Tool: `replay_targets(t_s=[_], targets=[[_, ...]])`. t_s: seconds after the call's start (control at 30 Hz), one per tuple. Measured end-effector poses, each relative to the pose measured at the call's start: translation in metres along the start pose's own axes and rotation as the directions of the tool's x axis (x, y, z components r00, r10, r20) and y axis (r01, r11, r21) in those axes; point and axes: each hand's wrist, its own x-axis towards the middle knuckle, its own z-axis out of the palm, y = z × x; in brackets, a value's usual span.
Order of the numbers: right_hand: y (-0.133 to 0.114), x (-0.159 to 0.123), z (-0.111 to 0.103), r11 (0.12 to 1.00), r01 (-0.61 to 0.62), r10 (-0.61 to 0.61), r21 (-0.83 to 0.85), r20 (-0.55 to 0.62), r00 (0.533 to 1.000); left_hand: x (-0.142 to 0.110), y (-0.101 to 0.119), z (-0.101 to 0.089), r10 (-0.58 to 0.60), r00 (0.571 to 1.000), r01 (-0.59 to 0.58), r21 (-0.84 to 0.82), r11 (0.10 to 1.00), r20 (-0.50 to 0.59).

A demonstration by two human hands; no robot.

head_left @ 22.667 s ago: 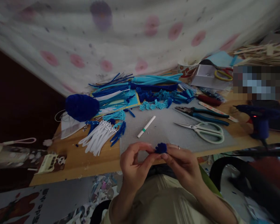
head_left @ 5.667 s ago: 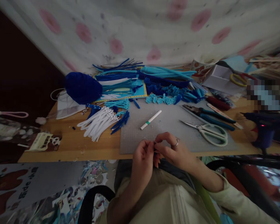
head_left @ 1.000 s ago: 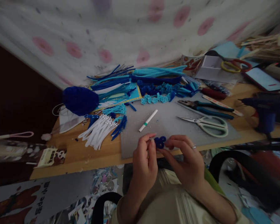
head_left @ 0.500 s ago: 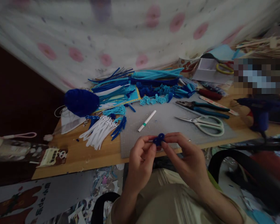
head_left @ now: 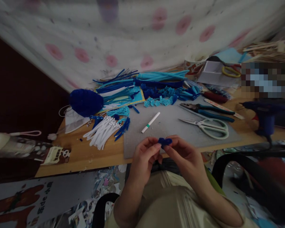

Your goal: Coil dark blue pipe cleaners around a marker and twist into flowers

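Observation:
A small dark blue looped pipe cleaner (head_left: 165, 142) is pinched between my two hands above the front edge of the grey mat (head_left: 137, 144). My left hand (head_left: 147, 153) grips its left side with thumb and fingers. On the other side, my right hand (head_left: 184, 155) holds it between thumb and forefinger. Just beyond the hands lies a white pen-like stick with a green band (head_left: 151, 122). Scissors with pale green handles (head_left: 212, 127) rest to the right, blades pointing left, and pliers with teal handles (head_left: 209, 110) lie behind them.
White pipe cleaner pieces with beads (head_left: 103, 131) lie left of the mat, near a dark blue fuzzy bundle (head_left: 86, 102). Light blue flower shapes (head_left: 160, 101) line the mat's back. A blue glue gun (head_left: 266, 115) stands at right. A clear bottle (head_left: 21, 147) is at far left.
The blue pipe cleaner has turned in my fingers and now shows loops lying side by side. My fingers have shifted slightly around it. The whole view has moved a little.

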Motion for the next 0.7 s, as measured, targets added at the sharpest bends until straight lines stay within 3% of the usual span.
replay_targets(t_s=[0.07,0.23,0.3,0.37,0.47,0.7], targets=[[-0.002,0.0,0.002,0.999,0.023,-0.021,0.029,-0.061,0.998,-0.002,-0.005,0.002,0.031,0.999,-0.031,0.002,1.0,0.008],[-0.004,-0.003,0.007,0.98,-0.063,0.077,0.19,-0.068,0.995,-0.006,-0.027,0.005,0.313,0.949,-0.31,0.05,0.949,-0.048],[-0.005,-0.004,0.008,0.976,-0.096,0.111,0.194,-0.068,0.991,-0.007,-0.03,0.004,0.25,0.966,-0.251,-0.022,0.968,-0.065],[-0.005,-0.005,0.009,0.977,-0.11,0.123,0.181,-0.064,0.99,-0.006,-0.028,0.003,0.099,0.994,-0.105,-0.143,0.984,-0.052],[-0.004,-0.007,0.01,0.977,-0.117,0.13,0.18,-0.063,0.99,-0.005,-0.021,0.003,-0.071,0.997,0.071,-0.248,0.966,0.009],[-0.003,-0.007,0.008,0.955,-0.174,0.196,0.239,-0.071,0.978,0.0,-0.017,0.0,-0.181,0.977,0.205,-0.261,0.943,0.114]])
